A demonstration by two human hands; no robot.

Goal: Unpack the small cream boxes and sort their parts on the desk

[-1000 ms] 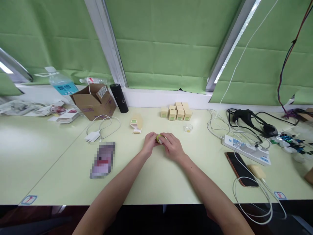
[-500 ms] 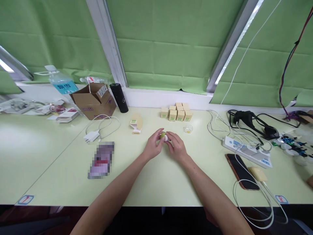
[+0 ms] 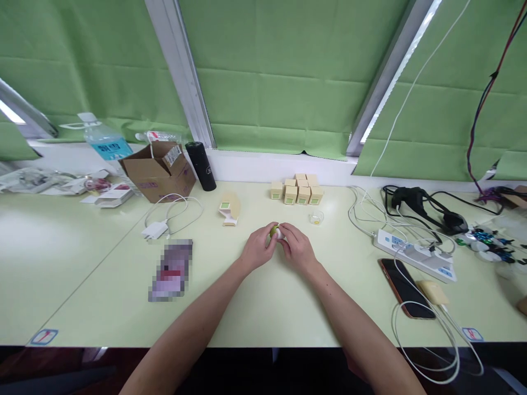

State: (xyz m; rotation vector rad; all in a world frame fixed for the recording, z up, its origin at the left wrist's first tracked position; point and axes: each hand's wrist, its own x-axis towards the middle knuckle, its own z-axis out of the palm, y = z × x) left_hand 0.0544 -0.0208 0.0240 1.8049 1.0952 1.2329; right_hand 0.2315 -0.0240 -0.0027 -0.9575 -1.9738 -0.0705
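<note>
Above the middle of the table, a small round green-and-white object (image 3: 280, 234) sits between my two hands. My left hand (image 3: 258, 247) grips its green side, fingers curled round it. On the white side, my right hand (image 3: 297, 248) pinches it with bent fingers. The fingers cover much of the object, so its exact kind does not show. Beyond my right hand is a small clear round container (image 3: 317, 218) with a bit of yellow in it. An opened small cream carton (image 3: 229, 207) lies beyond my left hand.
Several small cream boxes (image 3: 302, 193) stand grouped near the wall. Leftward are a black tumbler (image 3: 201, 167), a cardboard box (image 3: 160, 174), a white charger (image 3: 155, 230) and a pixelated flat item (image 3: 171, 270). Rightward lie a power strip (image 3: 415, 255), a dark phone (image 3: 405, 288) and loose cables.
My left fingers have closed more tightly around the green side, covering more of it. Both hands stay in nearly the same place; the view has shifted slightly.
</note>
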